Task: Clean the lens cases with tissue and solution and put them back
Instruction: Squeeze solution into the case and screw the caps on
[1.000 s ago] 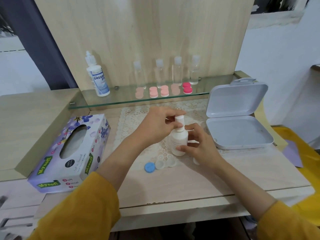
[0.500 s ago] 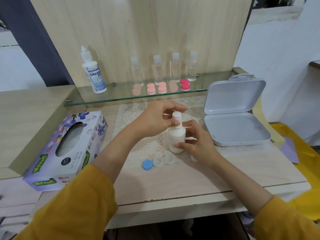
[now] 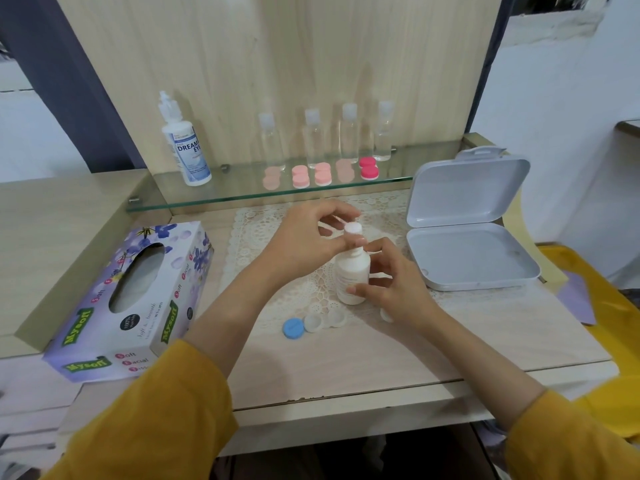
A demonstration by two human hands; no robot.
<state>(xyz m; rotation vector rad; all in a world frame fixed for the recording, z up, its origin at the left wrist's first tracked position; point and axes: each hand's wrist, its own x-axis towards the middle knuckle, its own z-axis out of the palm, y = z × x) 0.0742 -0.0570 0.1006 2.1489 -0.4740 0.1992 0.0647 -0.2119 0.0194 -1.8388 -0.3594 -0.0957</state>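
solution bottle [image 3: 353, 271] upright, cap [image 3: 353, 229] up | left hand [image 3: 304, 240] pinches cap | right hand [image 3: 394, 287] apparently grasps bottle

Soft, even light is filling the desk scene.
Shadows are falling faint under the white box [image 3: 471, 268]; the glass shelf [image 3: 225, 192] is mirroring palely, the pink lens cases [image 3: 322, 174] are looking soft, and edges are bowing outward.

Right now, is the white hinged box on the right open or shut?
Open: the white hinged box has its lid standing up behind the base, whose inside shows.
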